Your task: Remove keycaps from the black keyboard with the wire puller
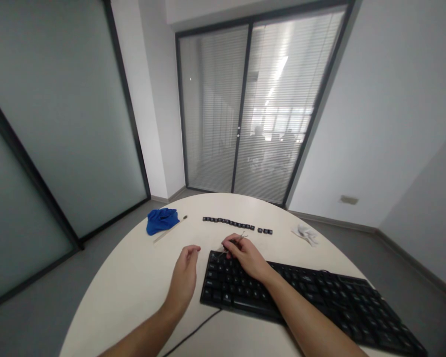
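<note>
My right hand (245, 255) is closed around a thin wire keycap puller (243, 235) with a dark middle part. Its wire ends stick out on both sides of the fingers, the lower ones over the top left corner of a black keyboard (260, 307). Just left of the keyboard, my left hand (186, 265) hovers with fingers curled and tips together; whether anything small is between them cannot be seen. A row of loose black keycaps (228, 222) lies beyond the keyboard, with several more keycaps (265, 231) a small gap to the right.
On the round white table (122, 292), a blue cloth (159, 220) and a thin brush (171, 230) lie at the far left. A crumpled white cloth-like item (305, 234) lies near the right edge. The keyboard cable (193, 331) runs toward the front. Glass partitions and walls stand beyond.
</note>
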A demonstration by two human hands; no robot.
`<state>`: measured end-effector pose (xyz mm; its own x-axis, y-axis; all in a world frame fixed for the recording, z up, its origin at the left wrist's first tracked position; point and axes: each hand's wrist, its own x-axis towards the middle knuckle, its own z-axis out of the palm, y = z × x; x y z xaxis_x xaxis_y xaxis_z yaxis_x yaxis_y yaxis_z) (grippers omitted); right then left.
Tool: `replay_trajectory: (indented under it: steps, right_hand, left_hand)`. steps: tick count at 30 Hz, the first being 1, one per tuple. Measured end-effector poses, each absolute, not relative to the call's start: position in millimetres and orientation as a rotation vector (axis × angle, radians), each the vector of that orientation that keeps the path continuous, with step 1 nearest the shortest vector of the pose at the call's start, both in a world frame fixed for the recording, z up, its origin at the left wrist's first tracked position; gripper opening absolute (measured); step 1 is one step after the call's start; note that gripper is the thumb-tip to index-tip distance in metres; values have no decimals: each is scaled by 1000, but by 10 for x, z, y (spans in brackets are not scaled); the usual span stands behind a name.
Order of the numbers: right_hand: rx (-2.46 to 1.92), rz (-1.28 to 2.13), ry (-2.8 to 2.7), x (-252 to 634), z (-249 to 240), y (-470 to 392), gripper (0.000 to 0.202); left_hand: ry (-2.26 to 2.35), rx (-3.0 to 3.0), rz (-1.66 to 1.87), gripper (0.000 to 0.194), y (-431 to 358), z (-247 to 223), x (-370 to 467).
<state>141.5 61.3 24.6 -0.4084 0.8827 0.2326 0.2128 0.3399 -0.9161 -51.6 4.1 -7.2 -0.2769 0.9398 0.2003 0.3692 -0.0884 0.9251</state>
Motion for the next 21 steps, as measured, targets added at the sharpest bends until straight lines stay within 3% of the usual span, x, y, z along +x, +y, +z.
replay_trajectory:
  steps: [6, 13, 21]
  right_hand:
    - [-961, 1072, -1827, 1402, 250, 598, 33]
    - [-956, 1079, -1817, 1381, 252, 590, 33]
    - [-961, 1055, -1872, 1394, 244, 578, 29]
  left_hand:
    - [1593, 1429, 1374, 33, -382, -55, -388]
    - [1486, 2036, 1474, 26, 528, 321, -644]
    - [1775, 1715, 1555, 30, 685, -57, -540]
